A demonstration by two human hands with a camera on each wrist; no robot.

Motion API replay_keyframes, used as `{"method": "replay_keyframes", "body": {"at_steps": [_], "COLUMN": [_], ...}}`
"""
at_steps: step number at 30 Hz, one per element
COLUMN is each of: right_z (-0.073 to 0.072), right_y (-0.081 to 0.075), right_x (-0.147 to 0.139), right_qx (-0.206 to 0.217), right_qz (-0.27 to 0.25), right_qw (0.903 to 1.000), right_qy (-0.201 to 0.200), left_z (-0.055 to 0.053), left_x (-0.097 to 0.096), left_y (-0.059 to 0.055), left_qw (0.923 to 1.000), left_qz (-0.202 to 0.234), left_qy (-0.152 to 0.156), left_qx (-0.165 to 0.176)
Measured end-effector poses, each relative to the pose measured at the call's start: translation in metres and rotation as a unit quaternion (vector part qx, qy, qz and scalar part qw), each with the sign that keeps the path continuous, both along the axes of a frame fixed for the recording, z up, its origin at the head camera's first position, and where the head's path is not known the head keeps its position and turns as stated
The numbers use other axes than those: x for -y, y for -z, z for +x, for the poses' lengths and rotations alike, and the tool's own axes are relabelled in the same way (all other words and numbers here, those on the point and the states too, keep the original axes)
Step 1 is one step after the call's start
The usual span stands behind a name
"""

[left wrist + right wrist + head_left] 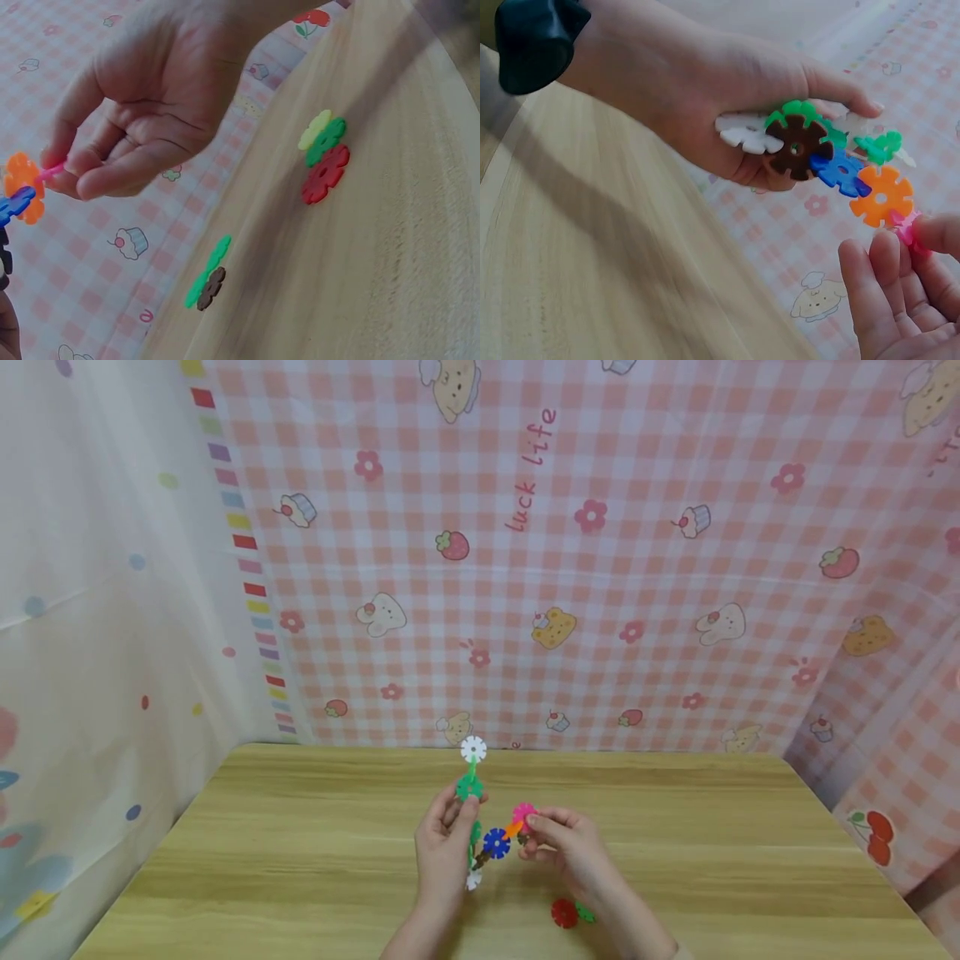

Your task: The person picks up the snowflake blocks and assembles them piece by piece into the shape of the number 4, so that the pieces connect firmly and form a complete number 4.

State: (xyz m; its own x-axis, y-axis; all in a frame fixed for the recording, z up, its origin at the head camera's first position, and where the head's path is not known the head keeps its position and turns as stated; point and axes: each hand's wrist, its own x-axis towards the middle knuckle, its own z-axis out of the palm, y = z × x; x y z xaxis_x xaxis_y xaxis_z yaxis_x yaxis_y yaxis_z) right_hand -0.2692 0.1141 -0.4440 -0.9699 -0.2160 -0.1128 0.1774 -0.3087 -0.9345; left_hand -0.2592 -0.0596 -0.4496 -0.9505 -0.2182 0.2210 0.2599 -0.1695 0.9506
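Note:
Between the hands is a chain of notched plastic snowflake discs slotted together. My left hand (444,847) holds it near a green disc (469,788), with a white disc (473,749) at its top end. A brown disc (799,148), a blue disc (497,843) and an orange disc (882,197) run on towards the right. At that end my right hand (573,852) pinches a pink disc (524,815) between thumb and fingers; it meets the orange one. Another white disc (748,133) sits by the left palm. Fingers hide part of the chain.
On the wooden table (315,860) lie loose discs: a red one (326,174), a green one (327,142) and a yellow one (314,130) together. Another green pair-like piece (198,289) lies beside a brown disc (211,289). A checked cloth (637,568) hangs behind.

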Motion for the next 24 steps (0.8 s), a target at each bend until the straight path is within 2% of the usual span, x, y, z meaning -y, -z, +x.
{"method": "replay_keyframes", "body": {"at_steps": [7, 18, 24], "right_z": [-0.002, -0.009, -0.010], "right_y": [0.004, 0.007, 0.010], "right_x": [-0.002, -0.013, -0.017], "right_qx": [0.000, -0.005, -0.009], "right_qz": [-0.004, -0.019, 0.016], "right_qw": [0.9992, 0.9978, 0.9942], "right_qy": [-0.039, -0.063, -0.106], "left_z": [-0.001, -0.002, -0.002], "left_x": [0.002, 0.002, 0.002], "left_y": [-0.001, -0.001, 0.000], "left_qw": [1.0000, 1.0000, 0.9994], "left_qz": [0.003, -0.002, -0.008], "left_qy": [-0.004, 0.001, 0.033], "left_qx": [-0.008, -0.003, 0.000]}}
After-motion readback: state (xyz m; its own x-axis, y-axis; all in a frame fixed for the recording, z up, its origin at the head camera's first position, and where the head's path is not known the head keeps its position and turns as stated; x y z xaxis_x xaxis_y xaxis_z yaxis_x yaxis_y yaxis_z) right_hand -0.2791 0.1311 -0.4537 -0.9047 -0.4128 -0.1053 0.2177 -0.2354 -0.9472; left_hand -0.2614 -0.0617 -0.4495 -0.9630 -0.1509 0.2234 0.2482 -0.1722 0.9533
